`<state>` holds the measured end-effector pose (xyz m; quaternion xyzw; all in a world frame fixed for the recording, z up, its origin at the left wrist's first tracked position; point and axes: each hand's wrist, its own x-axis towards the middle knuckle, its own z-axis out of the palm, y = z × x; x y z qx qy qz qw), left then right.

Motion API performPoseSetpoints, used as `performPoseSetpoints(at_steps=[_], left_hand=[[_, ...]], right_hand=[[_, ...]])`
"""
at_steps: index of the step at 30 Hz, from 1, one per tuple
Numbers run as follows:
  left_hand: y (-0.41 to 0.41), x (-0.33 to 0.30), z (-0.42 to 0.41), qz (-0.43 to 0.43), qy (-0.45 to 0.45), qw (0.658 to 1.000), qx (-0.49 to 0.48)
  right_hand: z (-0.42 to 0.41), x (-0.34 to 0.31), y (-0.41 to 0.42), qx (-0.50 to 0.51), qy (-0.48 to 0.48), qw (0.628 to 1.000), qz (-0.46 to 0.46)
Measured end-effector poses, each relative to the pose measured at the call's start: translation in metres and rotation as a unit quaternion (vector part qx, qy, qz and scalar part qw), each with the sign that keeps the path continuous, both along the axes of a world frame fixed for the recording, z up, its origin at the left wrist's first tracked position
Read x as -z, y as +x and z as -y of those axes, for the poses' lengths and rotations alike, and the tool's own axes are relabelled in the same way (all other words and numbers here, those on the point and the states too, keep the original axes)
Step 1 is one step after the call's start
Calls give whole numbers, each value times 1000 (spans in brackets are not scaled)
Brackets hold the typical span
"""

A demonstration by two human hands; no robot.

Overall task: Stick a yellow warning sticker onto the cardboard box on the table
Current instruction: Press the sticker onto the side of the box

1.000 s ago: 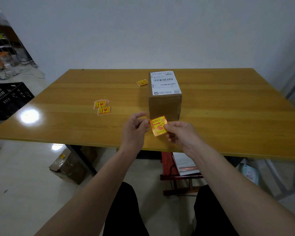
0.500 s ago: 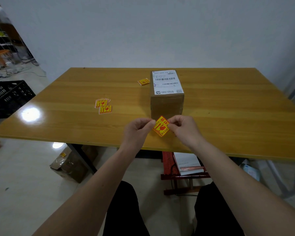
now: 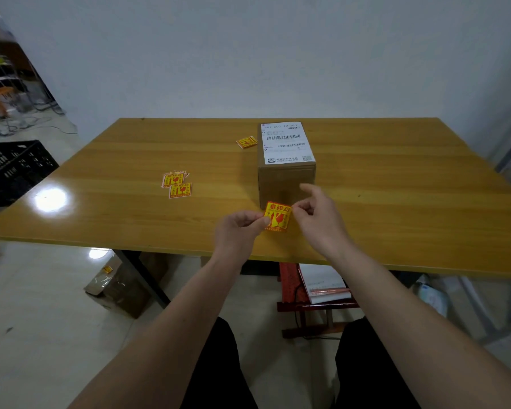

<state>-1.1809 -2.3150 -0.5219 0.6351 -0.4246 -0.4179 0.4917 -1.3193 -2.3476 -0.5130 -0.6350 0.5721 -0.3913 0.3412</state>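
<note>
Centre of the frame: left hand (image 3: pixel 239 231) and right hand (image 3: pixel 319 219) each pinch an edge of a yellow sticker (image 3: pixel 277 216), just below the cardboard box (image 3: pixel 286 175).

Yellow sticker (image 3: pixel 277 216) with red print; brown box (image 3: pixel 286 180), white barcoded label (image 3: pixel 285 143).

Ahead of my hands: cardboard box (image 3: pixel 286 181), upright, blocking the straight reach past centre. To my left: loose stickers (image 3: pixel 176 184) and one more (image 3: pixel 246 142) beside the box. To my right: bare table (image 3: pixel 410 184), open passage.
</note>
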Motion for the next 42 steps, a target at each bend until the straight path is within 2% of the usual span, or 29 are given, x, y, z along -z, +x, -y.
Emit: performPoseSetpoints(at_steps=[4,7,16,24,27,30,32,35,42], left_hand=[[-3,2,-3,-137,44,989,-38],[-8,4,-3,-195,53,978,-47],[-20,3,3,-195,36,979,-49],[-23,-2,24,-52,-15,993,-106],[-22,0,37,50,-54,989,-124],[-13,1,54,160,-100,972,-139],[-7,0,64,211,-132,962,-113],[-3,-3,76,241,-148,958,-52],[10,4,87,315,-123,941,-4]], right_hand=[[1,-3,-3,46,-8,998,33],[-1,-3,-2,35,6,997,65],[7,-3,-6,52,36,990,126],[20,7,-2,96,6,986,139],[27,6,-3,99,11,987,129],[36,4,-7,111,19,985,131],[41,2,-7,109,17,987,114],[48,3,-2,97,26,989,109],[59,10,9,90,34,987,126]])
